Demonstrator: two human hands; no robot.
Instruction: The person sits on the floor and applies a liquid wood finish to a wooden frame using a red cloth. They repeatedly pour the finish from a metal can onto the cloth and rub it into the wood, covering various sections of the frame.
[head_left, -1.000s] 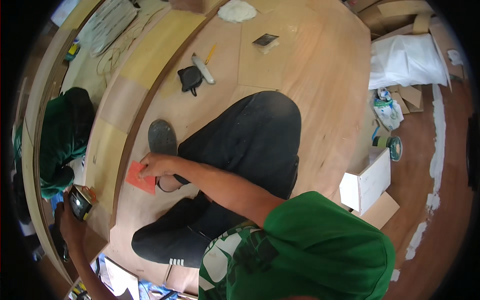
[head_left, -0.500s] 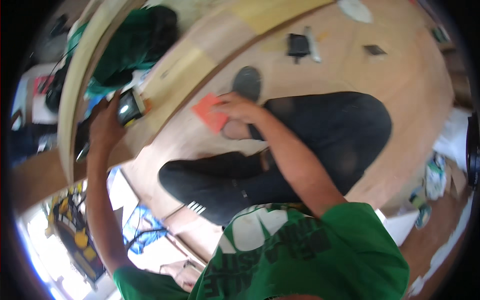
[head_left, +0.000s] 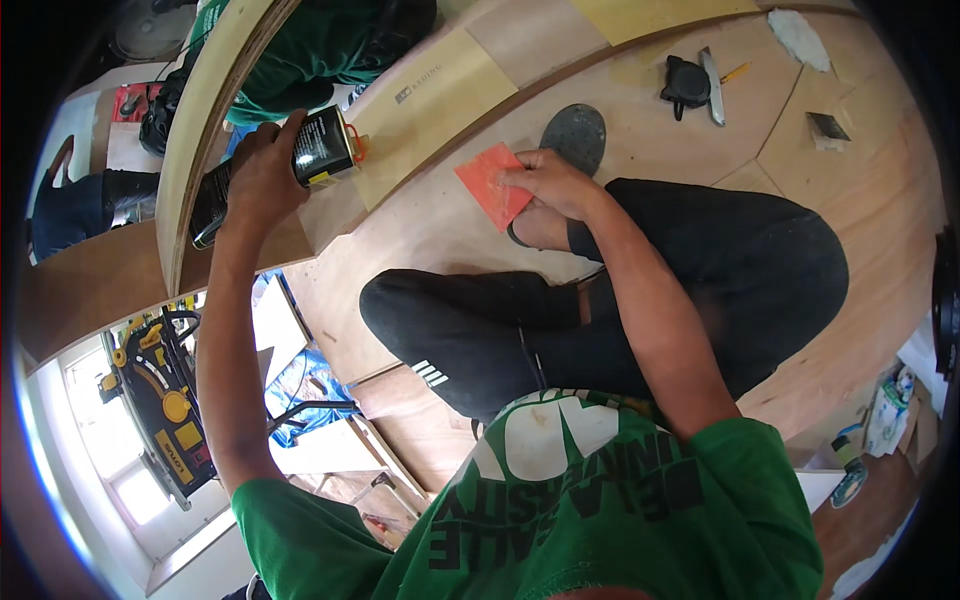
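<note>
Orange sheet (head_left: 492, 190) is pinched at its right edge by the fingers of the right hand (head_left: 555, 184), above the wood floor (head_left: 640, 140) beside the grey shoe (head_left: 574, 138) — whether it touches the floor I cannot tell. Over to the left, the left hand (head_left: 263, 180) has its fingers curled round a black can (head_left: 322, 145), just beside the curved rail (head_left: 213, 112). Beyond the shoe a tape measure (head_left: 686, 82) lies on the floor next to a knife (head_left: 713, 88), with a pencil (head_left: 737, 72) just to their right — and a small dark square (head_left: 827, 126) farther right
</note>
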